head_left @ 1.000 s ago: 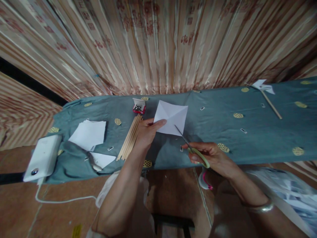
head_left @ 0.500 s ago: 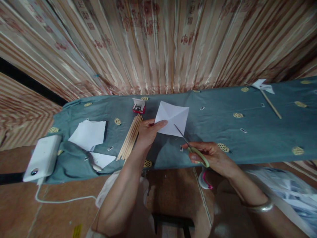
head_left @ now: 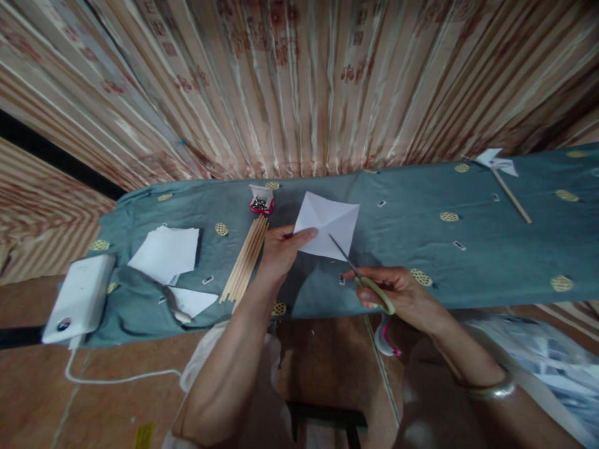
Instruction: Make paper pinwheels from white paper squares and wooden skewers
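Above the cloth, my left hand (head_left: 283, 249) pinches the left edge of a white square sheet of paper (head_left: 330, 218), thumb on top. Creases cross at the middle of the sheet. My right hand (head_left: 397, 290) grips green-handled scissors (head_left: 377, 294), fingers around the handles. Their blades lie over the paper's lower right part, tips pointing toward its middle; whether the blades are parted I cannot tell. Left of my left hand is a bundle of wooden sticks (head_left: 246, 259). Behind it stands a small open red and white box (head_left: 261, 202) of metal pins.
A stack of white paper (head_left: 166, 252) and a folded paper piece (head_left: 196, 302) lie at left, near a white power bank (head_left: 82, 299) with a cable. A paper pinwheel (head_left: 498, 163) on a stick rests far right. The curtain (head_left: 299, 93) hangs behind the cloth-covered table (head_left: 496, 265).
The paper has shifted very slightly to the right along with my left hand's fingertips. My right hand and the scissors stay nearly in place.
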`<state>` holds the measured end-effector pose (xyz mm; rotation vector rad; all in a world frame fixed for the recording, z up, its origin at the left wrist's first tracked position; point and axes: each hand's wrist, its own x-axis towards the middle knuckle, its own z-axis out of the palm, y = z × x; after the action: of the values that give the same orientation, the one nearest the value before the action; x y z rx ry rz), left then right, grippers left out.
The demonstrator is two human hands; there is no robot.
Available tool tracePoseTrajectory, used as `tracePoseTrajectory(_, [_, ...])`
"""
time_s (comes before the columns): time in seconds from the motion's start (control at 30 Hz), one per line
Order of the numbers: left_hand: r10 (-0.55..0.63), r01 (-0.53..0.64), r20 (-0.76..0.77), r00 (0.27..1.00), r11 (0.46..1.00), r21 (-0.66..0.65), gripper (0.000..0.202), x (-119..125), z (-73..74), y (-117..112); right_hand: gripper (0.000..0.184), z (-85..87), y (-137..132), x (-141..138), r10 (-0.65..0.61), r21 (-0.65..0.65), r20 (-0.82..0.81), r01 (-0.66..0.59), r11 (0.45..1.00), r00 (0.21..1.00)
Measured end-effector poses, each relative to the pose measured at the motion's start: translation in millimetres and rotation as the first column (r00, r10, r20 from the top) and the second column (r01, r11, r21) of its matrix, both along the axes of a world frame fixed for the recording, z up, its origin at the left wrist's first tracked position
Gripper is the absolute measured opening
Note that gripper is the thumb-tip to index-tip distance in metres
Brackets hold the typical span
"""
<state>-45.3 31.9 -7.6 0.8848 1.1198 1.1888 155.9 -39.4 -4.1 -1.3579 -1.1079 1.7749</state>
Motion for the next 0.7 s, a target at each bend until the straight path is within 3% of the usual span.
tracePoseTrajectory(0.7, [-0.006,0.006,0.000,1.000,1.000,-0.008,0.025,2.0,-1.1,-1.0,0.040,1.0,-0.7,-3.1,-0.053,-0.027,-0.047,0.051,0.998,0.998])
